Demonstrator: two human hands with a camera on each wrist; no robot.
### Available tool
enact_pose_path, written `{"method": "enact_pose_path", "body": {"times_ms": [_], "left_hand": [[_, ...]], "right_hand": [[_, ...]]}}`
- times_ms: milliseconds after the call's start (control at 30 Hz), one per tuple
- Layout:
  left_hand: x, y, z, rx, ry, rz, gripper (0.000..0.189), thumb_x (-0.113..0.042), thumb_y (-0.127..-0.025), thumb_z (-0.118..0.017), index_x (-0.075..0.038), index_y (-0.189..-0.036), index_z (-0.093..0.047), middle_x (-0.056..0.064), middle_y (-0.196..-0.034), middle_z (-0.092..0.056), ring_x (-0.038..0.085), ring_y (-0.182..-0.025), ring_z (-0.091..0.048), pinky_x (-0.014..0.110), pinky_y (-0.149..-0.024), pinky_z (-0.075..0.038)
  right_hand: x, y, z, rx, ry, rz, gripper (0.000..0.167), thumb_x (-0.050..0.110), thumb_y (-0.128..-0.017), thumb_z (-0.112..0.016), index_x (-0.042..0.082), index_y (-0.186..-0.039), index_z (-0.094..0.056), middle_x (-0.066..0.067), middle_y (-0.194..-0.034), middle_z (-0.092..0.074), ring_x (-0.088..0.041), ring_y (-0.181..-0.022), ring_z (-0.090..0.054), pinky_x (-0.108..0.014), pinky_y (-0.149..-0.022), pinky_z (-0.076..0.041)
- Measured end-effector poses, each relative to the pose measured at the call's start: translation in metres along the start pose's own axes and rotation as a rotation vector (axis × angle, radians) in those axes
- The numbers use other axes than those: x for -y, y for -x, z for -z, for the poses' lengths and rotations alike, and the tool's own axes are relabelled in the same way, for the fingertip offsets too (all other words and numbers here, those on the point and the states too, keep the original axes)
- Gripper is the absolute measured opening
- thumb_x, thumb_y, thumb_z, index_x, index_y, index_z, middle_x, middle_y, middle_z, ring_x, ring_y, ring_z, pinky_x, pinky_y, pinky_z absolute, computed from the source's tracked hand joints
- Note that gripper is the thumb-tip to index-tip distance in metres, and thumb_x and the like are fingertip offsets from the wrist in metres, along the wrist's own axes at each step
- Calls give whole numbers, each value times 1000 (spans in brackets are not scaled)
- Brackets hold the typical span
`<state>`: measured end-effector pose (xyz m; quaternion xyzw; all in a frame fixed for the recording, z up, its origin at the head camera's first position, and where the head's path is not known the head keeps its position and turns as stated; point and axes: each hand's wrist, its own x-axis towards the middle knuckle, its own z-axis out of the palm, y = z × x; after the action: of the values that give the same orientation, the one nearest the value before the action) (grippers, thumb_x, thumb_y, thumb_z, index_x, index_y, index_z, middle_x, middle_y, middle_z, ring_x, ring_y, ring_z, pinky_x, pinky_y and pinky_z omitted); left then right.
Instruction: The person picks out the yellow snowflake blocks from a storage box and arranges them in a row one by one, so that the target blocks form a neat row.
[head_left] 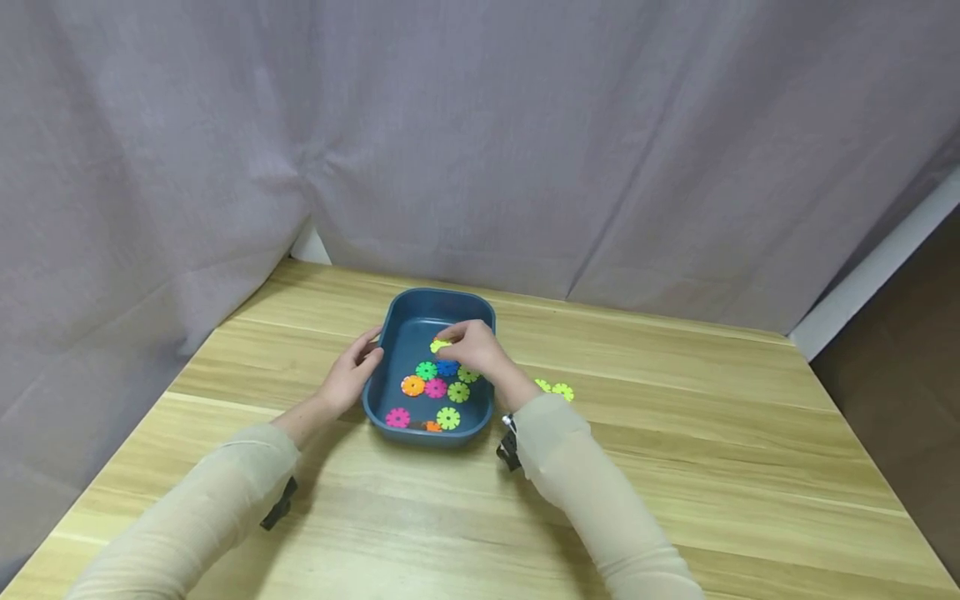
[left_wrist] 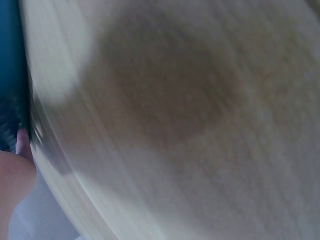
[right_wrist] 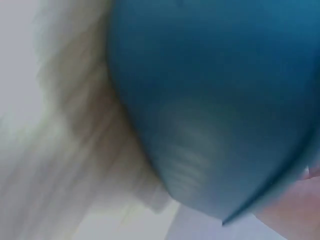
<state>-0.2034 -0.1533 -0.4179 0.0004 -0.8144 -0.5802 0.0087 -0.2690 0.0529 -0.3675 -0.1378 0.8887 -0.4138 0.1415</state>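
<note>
Two arms in pale sleeves (head_left: 202,500) angle inward across the wood-grained desk (head_left: 675,433). The left hand (head_left: 347,377) rests, thumb and fingers parted, against the left wall of a smooth blue tray (head_left: 407,333). Bent over the tray's right rim, the right hand (head_left: 478,350) pinches a yellow disc (head_left: 438,345) above the tray floor. Flat, notched discs (head_left: 436,388) in several bright colours lie inside. Rounded at its corners, the tray sits near the desk's far edge, toward its far left corner; yellow-green pieces (head_left: 562,391) lie to its right.

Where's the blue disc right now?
In the head view, the blue disc lies inside the tray, right of the green disc, close to the right hand.
</note>
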Motion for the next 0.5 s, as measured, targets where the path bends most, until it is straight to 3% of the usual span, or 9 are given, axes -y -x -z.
{"method": "enact_pose_path", "body": {"times_ms": [100, 300, 500], "left_hand": [[2, -1, 0, -13, -13, -9, 49, -17, -100, -40, -6, -146, -29, 28, -132, -48, 38, -122, -46, 48, -106, -36], [2, -2, 0, -21, -16, -18, 48, -16, -100, -40, -5, -145, -30, 29, -131, -49, 38, -121, -47, 48, -106, -37], [3, -5, 0, -29, -9, -22, 48, -16, -99, -40, -4, -145, -30, 30, -130, -50, 38, -120, -47, 47, -105, -37]], "right_hand": [[-3, 2, 9, -12, -13, 7, 33, 15, -79, -70, 5, -110, -69, -11, -115, -64, -19, -96, -54, -27, -77, -50], [-9, 14, 30, -38, 16, 16, 37, 13, -81, -67, 3, -116, -65, -14, -119, -61, -25, -107, -54, -36, -93, -48], [-22, 22, 50, -70, 13, 18, 38, 12, -81, -68, 3, -117, -64, -15, -117, -62, -25, -105, -53, -36, -92, -46]]}}
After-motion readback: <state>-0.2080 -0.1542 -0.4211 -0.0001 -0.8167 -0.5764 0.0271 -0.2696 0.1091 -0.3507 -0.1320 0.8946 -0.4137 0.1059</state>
